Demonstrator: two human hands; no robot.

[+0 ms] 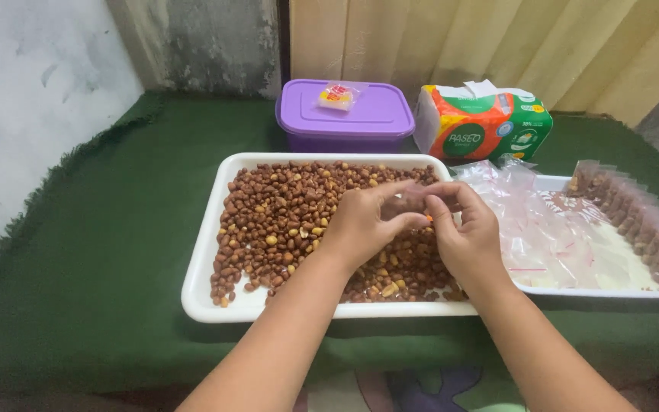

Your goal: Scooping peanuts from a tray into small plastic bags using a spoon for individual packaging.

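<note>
My left hand [365,223] and my right hand [465,229] meet over a white tray [207,252] full of brown peanuts [284,217]. Between their fingertips they pinch a small clear plastic bag [415,201] that holds a few peanuts. Both hands hover just above the right half of the peanut pile and hide part of it.
A second white tray [573,292] to the right holds loose clear bags [543,229] and a row of filled peanut bags [642,217]. Behind stand a purple lidded box [345,122] with a small packet [337,97] on it and a tissue pack [483,122]. Green cloth [78,267] covers the table.
</note>
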